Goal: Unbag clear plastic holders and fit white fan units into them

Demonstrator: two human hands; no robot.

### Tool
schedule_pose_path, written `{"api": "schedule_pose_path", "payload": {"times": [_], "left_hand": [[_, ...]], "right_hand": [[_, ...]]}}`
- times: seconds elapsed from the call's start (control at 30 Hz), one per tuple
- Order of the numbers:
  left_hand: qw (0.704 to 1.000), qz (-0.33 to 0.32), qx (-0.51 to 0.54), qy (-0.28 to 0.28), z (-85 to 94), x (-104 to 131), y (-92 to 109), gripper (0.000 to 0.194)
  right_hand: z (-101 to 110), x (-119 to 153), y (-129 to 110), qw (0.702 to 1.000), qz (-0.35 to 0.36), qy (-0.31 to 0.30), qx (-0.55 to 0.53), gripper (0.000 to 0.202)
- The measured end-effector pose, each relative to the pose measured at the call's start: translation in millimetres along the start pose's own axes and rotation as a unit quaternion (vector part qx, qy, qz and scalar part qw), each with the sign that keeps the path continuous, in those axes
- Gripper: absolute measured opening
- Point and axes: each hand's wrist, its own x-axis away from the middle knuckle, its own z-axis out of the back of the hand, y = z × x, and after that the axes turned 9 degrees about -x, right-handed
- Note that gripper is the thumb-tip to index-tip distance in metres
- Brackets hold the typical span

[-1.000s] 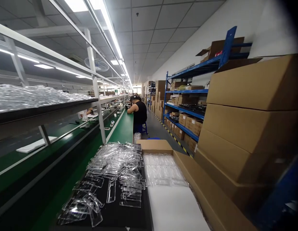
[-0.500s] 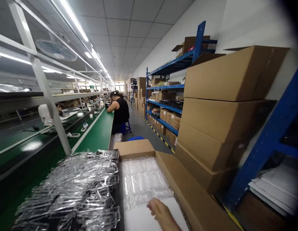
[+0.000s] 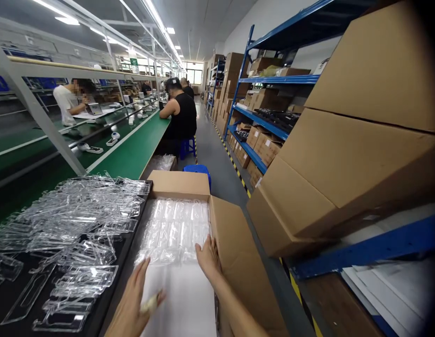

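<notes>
In front of me stands an open cardboard box (image 3: 180,182). In its far part lie rows of clear plastic-wrapped pieces (image 3: 175,229), and a white sheet (image 3: 182,299) covers the near part. My left hand (image 3: 135,292) is over the left edge of the sheet, fingers stretched out and thumb apart, somewhat blurred. Something pale yellow (image 3: 150,303) is around its thumb. At the box's right side is my right hand (image 3: 208,257), its fingers extended along the inner wall beside the wrapped pieces. Neither hand visibly grips anything.
Clear plastic frames (image 3: 80,224) are heaped on a black tray (image 3: 108,285) to the left. Beyond runs a green bench (image 3: 133,154), where a person in black (image 3: 184,114) sits. Stacked cartons (image 3: 308,182), blue shelving (image 3: 273,79) and a blue stool (image 3: 199,173) are nearby.
My view has tilted down and shifted. My left hand has come into view over the sheet, and my right hand has gone from above the sheet to the box's right wall.
</notes>
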Motion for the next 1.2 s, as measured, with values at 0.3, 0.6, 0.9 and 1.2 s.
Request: {"api": "schedule_pose_path", "payload": {"times": [0.3,0.6,0.9,1.2], "left_hand": [[0.954,0.152,-0.229,-0.116,-33.8,-76.6,-24.3,0.061],[0.914,-0.057,-0.364,-0.172,-32.1,-22.4,-47.2,0.049],[0.871,-0.031,-0.419,-0.255,-22.1,-7.1,-49.2,0.077],[0.882,-0.08,-0.381,-0.264,3.4,-21.7,-27.9,0.057]], "right_hand": [[-13.4,26.9,13.6,0.988,0.088,-0.031,0.126,0.06],[-6.6,52.6,29.8,0.956,0.175,-0.069,0.223,0.043],[-24.1,36.0,-17.5,0.848,0.455,-0.151,0.225,0.05],[-53.9,8.8,-10.7,0.807,0.49,-0.195,0.266,0.033]]}}
